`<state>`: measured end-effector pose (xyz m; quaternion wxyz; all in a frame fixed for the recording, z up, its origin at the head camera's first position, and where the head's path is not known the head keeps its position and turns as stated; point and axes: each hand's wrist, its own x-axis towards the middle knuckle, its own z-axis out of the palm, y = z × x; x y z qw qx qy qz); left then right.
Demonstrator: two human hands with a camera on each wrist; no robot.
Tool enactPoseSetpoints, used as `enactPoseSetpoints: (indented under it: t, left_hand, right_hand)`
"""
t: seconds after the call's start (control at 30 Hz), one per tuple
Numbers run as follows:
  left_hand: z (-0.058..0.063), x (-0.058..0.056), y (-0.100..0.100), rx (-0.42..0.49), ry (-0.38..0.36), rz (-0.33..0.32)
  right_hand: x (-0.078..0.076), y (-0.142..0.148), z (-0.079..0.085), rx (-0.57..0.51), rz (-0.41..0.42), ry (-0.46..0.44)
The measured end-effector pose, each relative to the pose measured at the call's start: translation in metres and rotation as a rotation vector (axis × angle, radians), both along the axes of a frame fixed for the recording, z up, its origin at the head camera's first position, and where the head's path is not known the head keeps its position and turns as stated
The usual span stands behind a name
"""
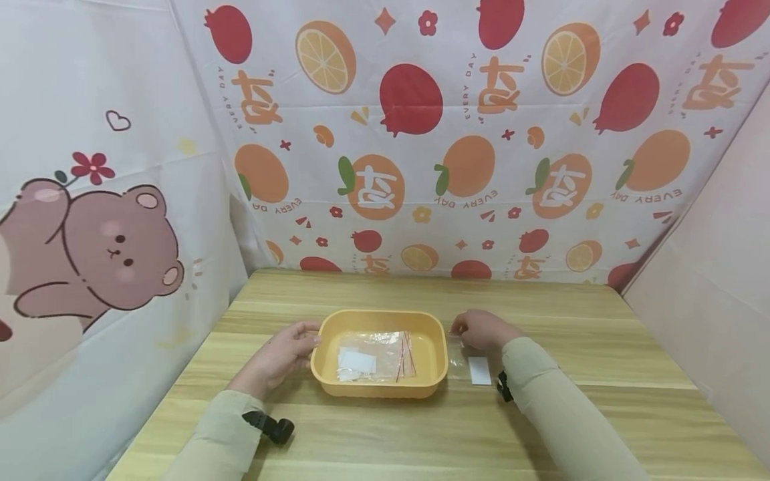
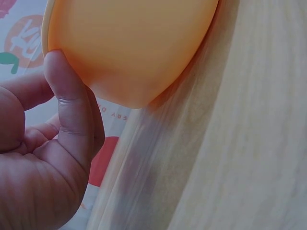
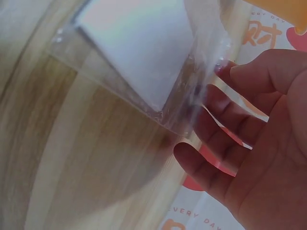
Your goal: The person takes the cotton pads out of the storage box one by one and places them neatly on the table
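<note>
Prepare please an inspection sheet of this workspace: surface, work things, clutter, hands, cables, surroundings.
Surface: wood-grain table.
Work things: yellow basin holding clear bags with white pieces and red lines; a separate bag with a white card lies to the basin's right.
Clutter: nothing seen.
Left hand: touches the basin's rim; whether it grips is unclear.
Right hand: pinches the edge of the separate bag.
Cables: nothing seen.
Surroundings: fruit-print cloth behind, bear-print cloth on the left, pale cloth on the right.
</note>
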<state>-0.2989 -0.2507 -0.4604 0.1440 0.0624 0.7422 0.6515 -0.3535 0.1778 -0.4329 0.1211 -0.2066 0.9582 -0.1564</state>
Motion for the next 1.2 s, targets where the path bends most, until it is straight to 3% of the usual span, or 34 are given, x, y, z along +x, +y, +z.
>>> enactPoseSetpoints:
  t: [0.43, 0.77, 1.2]
  left_hand:
    - [-0.002, 0.002, 0.004, 0.001, -0.006, 0.013]
    - [-0.002, 0.004, 0.005, -0.009, -0.006, 0.021]
    - [-0.007, 0.008, 0.003, 0.019, 0.018, -0.007]
  right_hand:
    - [0.005, 0.004, 0.0, -0.055, -0.048, -0.007]
    - [0.012, 0.004, 0.005, -0.159, -0.141, -0.035]
    - [0.028, -0.001, 0.017, -0.321, -0.137, 0.073]
